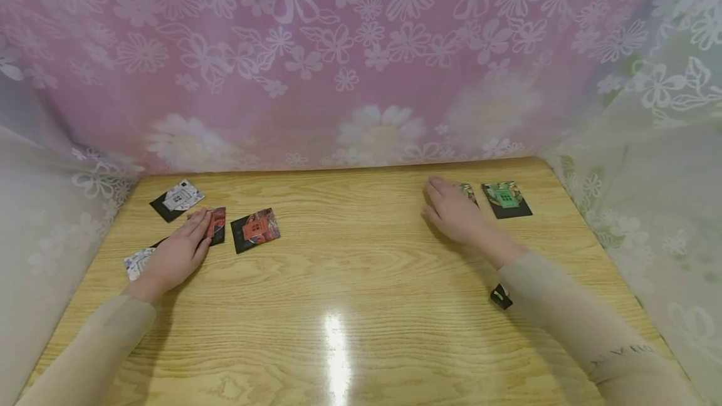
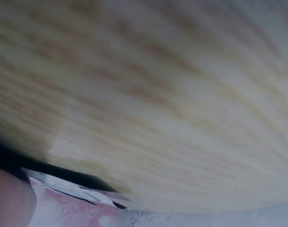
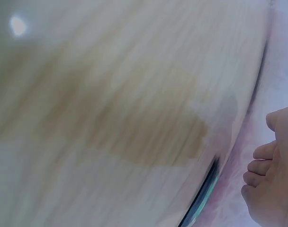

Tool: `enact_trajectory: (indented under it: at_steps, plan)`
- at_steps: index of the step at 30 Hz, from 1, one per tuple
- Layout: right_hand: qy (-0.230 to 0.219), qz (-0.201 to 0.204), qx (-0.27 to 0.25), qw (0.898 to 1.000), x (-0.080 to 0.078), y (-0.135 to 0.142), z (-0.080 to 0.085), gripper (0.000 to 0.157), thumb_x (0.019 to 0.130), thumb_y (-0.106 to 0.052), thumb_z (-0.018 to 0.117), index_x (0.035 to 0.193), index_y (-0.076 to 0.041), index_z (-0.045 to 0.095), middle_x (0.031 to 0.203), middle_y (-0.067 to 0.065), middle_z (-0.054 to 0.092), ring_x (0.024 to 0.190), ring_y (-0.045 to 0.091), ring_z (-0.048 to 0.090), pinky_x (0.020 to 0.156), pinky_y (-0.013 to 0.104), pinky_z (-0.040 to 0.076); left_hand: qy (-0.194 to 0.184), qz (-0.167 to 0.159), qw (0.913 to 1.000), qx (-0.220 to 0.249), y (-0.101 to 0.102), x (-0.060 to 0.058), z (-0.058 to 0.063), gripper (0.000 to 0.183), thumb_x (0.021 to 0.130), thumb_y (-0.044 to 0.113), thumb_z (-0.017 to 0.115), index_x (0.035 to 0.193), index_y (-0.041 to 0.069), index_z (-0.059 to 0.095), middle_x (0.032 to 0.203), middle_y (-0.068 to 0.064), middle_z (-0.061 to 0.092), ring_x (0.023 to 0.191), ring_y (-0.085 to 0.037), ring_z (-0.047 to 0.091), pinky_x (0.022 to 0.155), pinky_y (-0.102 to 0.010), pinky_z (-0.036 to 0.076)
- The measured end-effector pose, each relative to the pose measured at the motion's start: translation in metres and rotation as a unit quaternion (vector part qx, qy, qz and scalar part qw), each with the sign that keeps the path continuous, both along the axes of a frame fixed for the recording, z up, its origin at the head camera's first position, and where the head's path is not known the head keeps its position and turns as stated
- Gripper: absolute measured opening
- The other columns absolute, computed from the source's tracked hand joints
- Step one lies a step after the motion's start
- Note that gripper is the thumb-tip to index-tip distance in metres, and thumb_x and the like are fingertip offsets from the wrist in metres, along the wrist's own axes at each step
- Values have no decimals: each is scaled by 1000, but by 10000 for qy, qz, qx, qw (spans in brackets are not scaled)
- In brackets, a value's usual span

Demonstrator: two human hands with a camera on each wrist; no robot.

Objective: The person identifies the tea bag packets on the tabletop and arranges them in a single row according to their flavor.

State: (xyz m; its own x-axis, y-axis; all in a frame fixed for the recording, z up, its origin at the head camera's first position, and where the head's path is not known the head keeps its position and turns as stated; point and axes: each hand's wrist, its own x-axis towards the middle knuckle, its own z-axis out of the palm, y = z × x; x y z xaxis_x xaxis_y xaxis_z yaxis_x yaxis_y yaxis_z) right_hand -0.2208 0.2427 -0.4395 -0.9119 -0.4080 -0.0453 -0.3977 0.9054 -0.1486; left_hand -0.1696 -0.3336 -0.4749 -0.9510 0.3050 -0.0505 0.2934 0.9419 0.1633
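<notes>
My left hand (image 1: 177, 252), fingers laid out nearly straight, rests on a red and black packet (image 1: 219, 223) at the left of the table. A white-patterned packet (image 1: 138, 262) pokes out from beside that hand, partly covered by it. In the left wrist view, part of the hand (image 2: 11, 198) shows near a thin packet edge (image 2: 68, 187). Over on the right, my right hand (image 1: 455, 213) is palm down with loosely extended fingers, overlapping a green packet (image 1: 469, 192) that it mostly hides. The right wrist view has the hand (image 3: 272, 170) with fingers slightly bent and apart from a green-edged packet (image 3: 203, 194).
A second red and black packet (image 1: 256, 230) lies right of my left hand, and a white and black one (image 1: 177, 200) behind it. Another green packet (image 1: 506, 199) is at the back right. A small black item (image 1: 501, 297) peeks from under my right sleeve. Floral curtains (image 1: 361, 80) surround the wooden table (image 1: 350, 281).
</notes>
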Motion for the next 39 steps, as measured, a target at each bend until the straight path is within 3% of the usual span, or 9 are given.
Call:
enact_trajectory:
  at_steps: [10,17,39]
  plan:
    - [183,419,-162,9988,-11,-52,-4,66,113,-31,50,162,10,32,171,28,31,161,44,29,135,55,24,-44,36,10000,-14,-2,-1,-1,64,116,28,45,165,-8,26,172,-31,24,156,-52,31,124,-69,33]
    - [73,838,-89,9964,-15,-97,-7,64,115,-31,46,164,7,30,172,26,29,163,38,26,136,50,22,-91,60,9999,-10,-3,0,0,65,116,30,43,166,-7,24,173,-30,22,157,-52,29,124,-69,32]
    - [261,2065,475,9770,-6,-232,-11,65,115,-37,43,168,-2,26,177,14,24,166,28,21,138,41,18,-114,79,9999,-9,-1,-1,0,64,116,27,44,166,-6,23,173,-30,22,158,-51,27,126,-68,31]
